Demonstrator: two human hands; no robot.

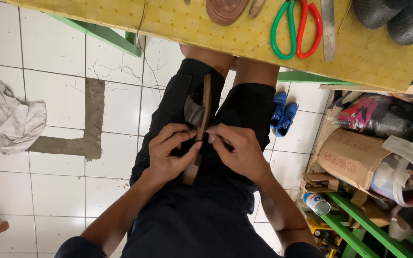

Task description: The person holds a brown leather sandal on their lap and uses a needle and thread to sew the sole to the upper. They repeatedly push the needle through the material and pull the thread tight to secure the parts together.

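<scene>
A brown sandal (205, 102) stands on its edge between my knees, over my black shorts, with its grey strap (193, 112) sticking out to the left. My left hand (168, 153) grips the sandal's lower half from the left, thumb pressed against the sole's edge. My right hand (237, 150) meets it from the right, with thumb and forefinger pinched at the sole's edge just below the strap. Whether those fingers hold something small I cannot tell.
A yellow table (178, 24) spans the top, carrying scissors with green and red handles (295, 31), a metal ruler (328, 28), a brown sole (225, 9) and black shoes (393, 16). A grey rag (8, 119) lies left on white tiles. Cardboard box (350, 157), can (316, 204), green shelf, blue shoes (283, 114) right.
</scene>
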